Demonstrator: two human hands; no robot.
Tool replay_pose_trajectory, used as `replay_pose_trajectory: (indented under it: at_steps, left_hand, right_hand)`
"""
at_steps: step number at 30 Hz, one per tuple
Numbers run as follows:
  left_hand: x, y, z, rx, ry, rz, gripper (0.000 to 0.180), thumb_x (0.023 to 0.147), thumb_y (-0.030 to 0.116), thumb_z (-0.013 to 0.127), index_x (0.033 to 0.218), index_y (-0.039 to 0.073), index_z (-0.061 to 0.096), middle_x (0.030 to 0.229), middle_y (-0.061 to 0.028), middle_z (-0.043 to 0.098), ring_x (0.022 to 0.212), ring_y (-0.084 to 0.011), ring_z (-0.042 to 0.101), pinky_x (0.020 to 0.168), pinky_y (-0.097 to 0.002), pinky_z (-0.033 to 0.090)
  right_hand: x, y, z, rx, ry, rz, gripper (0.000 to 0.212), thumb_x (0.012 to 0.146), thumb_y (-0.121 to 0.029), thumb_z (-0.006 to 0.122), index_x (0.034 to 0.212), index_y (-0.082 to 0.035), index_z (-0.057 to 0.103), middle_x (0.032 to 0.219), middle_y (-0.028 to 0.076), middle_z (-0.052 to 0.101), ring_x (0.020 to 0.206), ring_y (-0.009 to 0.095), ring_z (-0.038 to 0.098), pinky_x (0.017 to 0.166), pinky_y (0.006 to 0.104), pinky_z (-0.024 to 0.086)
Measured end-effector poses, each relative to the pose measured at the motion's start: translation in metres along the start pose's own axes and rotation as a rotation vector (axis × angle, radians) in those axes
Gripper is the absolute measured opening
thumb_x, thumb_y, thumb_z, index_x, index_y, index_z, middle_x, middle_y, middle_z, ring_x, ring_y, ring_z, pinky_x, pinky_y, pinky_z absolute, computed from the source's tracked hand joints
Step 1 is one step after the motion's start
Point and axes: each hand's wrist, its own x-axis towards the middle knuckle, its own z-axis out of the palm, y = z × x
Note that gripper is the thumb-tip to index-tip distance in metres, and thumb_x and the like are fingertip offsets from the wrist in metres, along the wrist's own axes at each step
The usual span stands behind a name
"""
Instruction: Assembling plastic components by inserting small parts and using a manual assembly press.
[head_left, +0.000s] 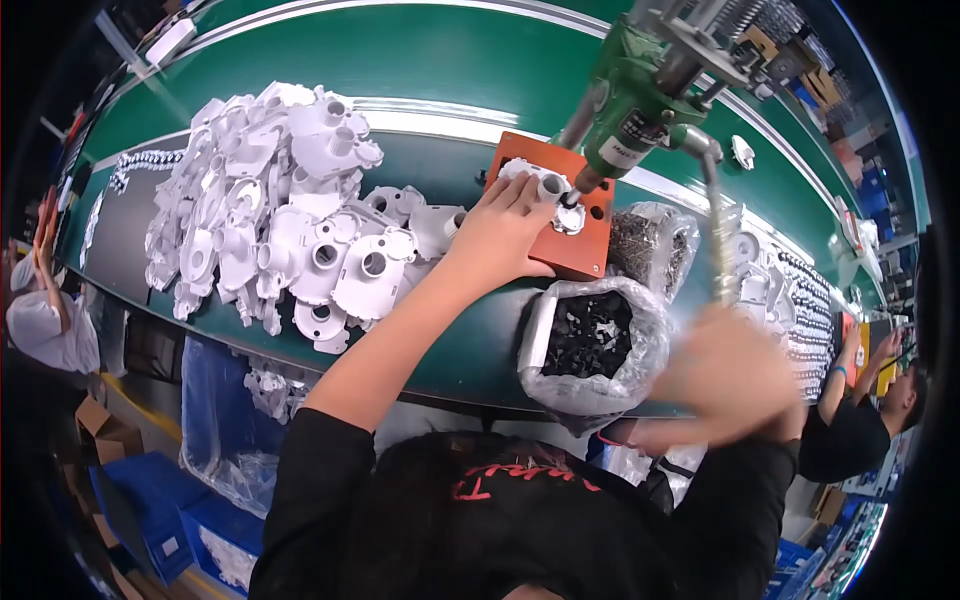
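My left hand (505,232) grips a white plastic part (552,186) on an orange fixture block (577,258). Its fingers bend over the part and the thumb lies along the block's near edge. Above the part, the tip of a green lever press (628,130) comes down at a small light-coloured piece (569,219); whether they touch is unclear. On the right, the press lever (717,230) runs down into my right hand (730,370), which is closed around its end. That hand and the lever's lower part are smeared by motion.
A large heap of white plastic parts (260,190) covers the bench's left. Near the block stand an open bag of black pieces (590,335) and a bag of small metal pieces (645,240). More white parts (765,275) lie right. Another person (860,430) works at far right.
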Motion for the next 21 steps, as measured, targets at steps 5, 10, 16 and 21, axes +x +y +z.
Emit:
replay_pose_trajectory:
  at_steps: [5, 10, 16, 21]
  left_hand:
    - [0.020, 0.012, -0.004, -0.180, -0.075, -0.150, 0.088, 0.056, 0.044, 0.082, 0.119, -0.006, 0.045, 0.117, -0.0246, 0.053, 0.115, -0.0381, 0.050, 0.099, -0.0441, 0.038]
    - [0.043, -0.029, 0.020, 0.064, -0.159, -0.051, 0.053, 0.083, 0.039, 0.060, 0.118, 0.002, 0.049, 0.124, -0.0224, 0.048, 0.125, -0.0370, 0.038, 0.105, -0.0472, 0.029]
    - [0.058, -0.024, -0.025, 0.106, -0.255, -0.069, 0.035, 0.078, 0.037, 0.063, 0.098, 0.010, 0.054, 0.108, -0.0131, 0.056, 0.110, -0.0318, 0.051, 0.098, -0.0483, 0.032]
    - [0.090, -0.058, -0.034, 0.206, -0.196, -0.420, 0.038, 0.076, 0.043, 0.063, 0.085, 0.007, 0.056, 0.084, -0.0084, 0.062, 0.088, -0.0294, 0.058, 0.074, -0.0463, 0.040]
  right_hand:
    - [-0.019, 0.035, 0.007, 0.523, 0.508, -0.119, 0.054, 0.088, -0.050, 0.052, 0.062, -0.004, 0.062, 0.056, 0.009, 0.062, 0.046, 0.015, 0.058, 0.044, 0.0279, 0.044]
    - [-0.033, 0.165, -0.065, 1.286, 1.590, -0.190, 0.038, 0.092, -0.047, 0.046, 0.095, -0.011, 0.057, 0.078, 0.009, 0.061, 0.071, 0.020, 0.058, 0.064, 0.0322, 0.045]
    - [-0.002, 0.236, -0.004, 1.440, 1.266, 0.135, 0.046, 0.091, -0.050, 0.046, 0.105, -0.008, 0.057, 0.097, 0.006, 0.059, 0.090, 0.021, 0.054, 0.078, 0.0343, 0.041]
    - [-0.118, 0.261, 0.132, -0.149, 0.827, 1.328, 0.053, 0.080, -0.028, 0.063, 0.123, -0.001, 0.047, 0.120, 0.024, 0.053, 0.107, 0.040, 0.054, 0.092, 0.0446, 0.043]
